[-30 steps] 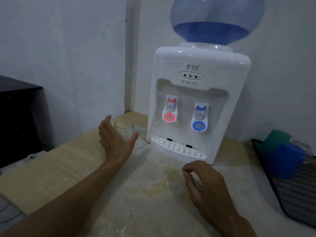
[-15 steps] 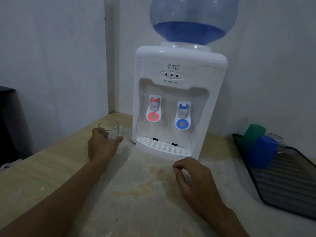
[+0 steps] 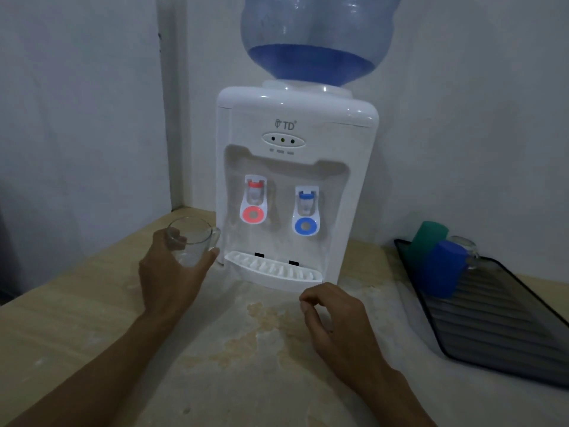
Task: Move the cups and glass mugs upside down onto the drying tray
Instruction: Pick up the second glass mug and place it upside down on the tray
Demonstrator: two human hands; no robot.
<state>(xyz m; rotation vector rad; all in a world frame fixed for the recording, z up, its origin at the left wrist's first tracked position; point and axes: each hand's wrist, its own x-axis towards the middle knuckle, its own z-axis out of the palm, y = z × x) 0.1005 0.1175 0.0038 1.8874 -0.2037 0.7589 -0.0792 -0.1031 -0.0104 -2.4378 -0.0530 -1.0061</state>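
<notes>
My left hand [image 3: 172,272] grips a clear glass mug [image 3: 194,243], held upright just left of the water dispenser, with its handle turned toward the dispenser. My right hand [image 3: 335,322] hovers over the counter in front of the dispenser, fingers curled and empty. At the right lies the dark ribbed drying tray [image 3: 505,328]. On its far end stand an upside-down blue cup [image 3: 443,269] and a green cup [image 3: 428,241], with a glass mug [image 3: 469,249] partly hidden behind them.
A white water dispenser [image 3: 295,186] with a blue bottle on top stands against the back wall, its drip tray [image 3: 274,272] jutting toward me. The beige counter [image 3: 92,322] has a stained patch in the middle. Walls close off the back and left.
My left hand reached the glass mug, closed around it and lifted it a little. The view shifted to the right. My right hand stayed curled in front of the dispenser.
</notes>
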